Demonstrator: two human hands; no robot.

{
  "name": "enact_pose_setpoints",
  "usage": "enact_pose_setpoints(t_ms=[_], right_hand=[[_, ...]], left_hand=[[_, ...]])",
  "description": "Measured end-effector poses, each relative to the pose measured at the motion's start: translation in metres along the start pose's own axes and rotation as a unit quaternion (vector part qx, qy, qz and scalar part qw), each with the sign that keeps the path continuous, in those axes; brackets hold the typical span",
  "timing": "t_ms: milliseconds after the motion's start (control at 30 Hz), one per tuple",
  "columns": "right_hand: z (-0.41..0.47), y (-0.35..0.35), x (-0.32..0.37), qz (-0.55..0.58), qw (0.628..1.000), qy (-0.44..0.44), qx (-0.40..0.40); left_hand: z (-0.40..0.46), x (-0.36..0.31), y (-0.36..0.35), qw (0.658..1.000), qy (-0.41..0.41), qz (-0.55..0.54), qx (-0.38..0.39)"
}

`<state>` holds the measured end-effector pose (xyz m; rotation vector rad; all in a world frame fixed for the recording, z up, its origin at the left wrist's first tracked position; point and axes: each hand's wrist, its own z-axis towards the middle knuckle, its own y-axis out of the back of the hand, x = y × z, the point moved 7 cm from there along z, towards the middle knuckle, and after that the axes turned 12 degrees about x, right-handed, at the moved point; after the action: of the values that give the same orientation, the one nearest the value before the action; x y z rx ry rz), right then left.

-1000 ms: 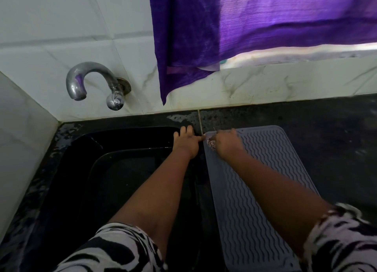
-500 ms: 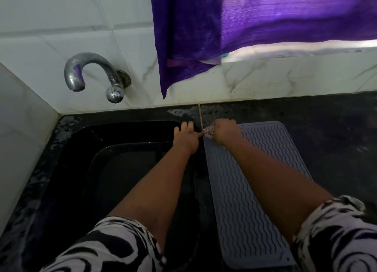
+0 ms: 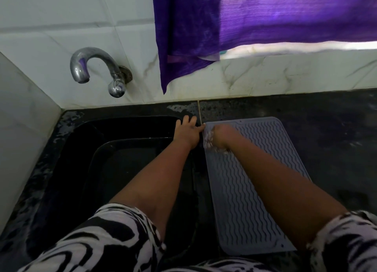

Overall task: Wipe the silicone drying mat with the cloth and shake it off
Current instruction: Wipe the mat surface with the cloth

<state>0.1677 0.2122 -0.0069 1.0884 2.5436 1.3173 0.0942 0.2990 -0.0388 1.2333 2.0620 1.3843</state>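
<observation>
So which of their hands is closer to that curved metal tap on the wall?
Left. The left hand rests on the sink's far right rim, right of and below the tap. The right hand is farther right, on the mat.

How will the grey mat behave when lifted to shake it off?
Probably floppy: the mat is thin and lies flat on the counter. Probably light too. The wet patch by the sink suggests a slippery grip.

Dim counter, window glare, blurred right hand (image 3: pixel 221 136)
</observation>
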Motion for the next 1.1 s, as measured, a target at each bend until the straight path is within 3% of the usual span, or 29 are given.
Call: enact_pose_setpoints(t_ms=[67,167,300,533,667,833,1033,1100], right_hand=[[0.002,0.002,0.002,0.019,0.997,-0.008,-0.07],[0.004,-0.023,0.005,-0.062,0.996,-0.026,-0.054],[-0.017,-0.041,-0.003,-0.114,0.992,0.008,-0.055],[-0.049,-0.07,-0.008,-0.139,0.977,-0.012,0.159],[-0.043,-0.025,-0.008,-0.088,0.996,-0.005,0.013],[-0.051,-0.057,-0.007,-0.134,0.99,0.019,-0.046],[-0.093,-0.1,-0.02,-0.13,0.99,0.036,-0.045],[-0.107,-0.111,-0.022,-0.127,0.992,0.013,0.003]], left_hand=[[-0.01,-0.002,-0.003,0.998,-0.025,-0.043,-0.028],[-0.017,-0.009,-0.023,0.997,-0.04,-0.07,0.01],[-0.012,-0.016,-0.022,1.0,-0.018,0.009,0.024],[-0.016,-0.022,-0.016,0.995,-0.005,0.06,0.075],[-0.039,-0.034,-0.019,0.997,-0.032,-0.072,-0.008],[-0.053,-0.047,-0.041,0.996,-0.016,-0.065,0.053],[-0.05,-0.05,-0.04,0.998,-0.004,-0.026,0.05],[-0.052,-0.048,-0.036,0.999,-0.002,-0.023,0.048]])
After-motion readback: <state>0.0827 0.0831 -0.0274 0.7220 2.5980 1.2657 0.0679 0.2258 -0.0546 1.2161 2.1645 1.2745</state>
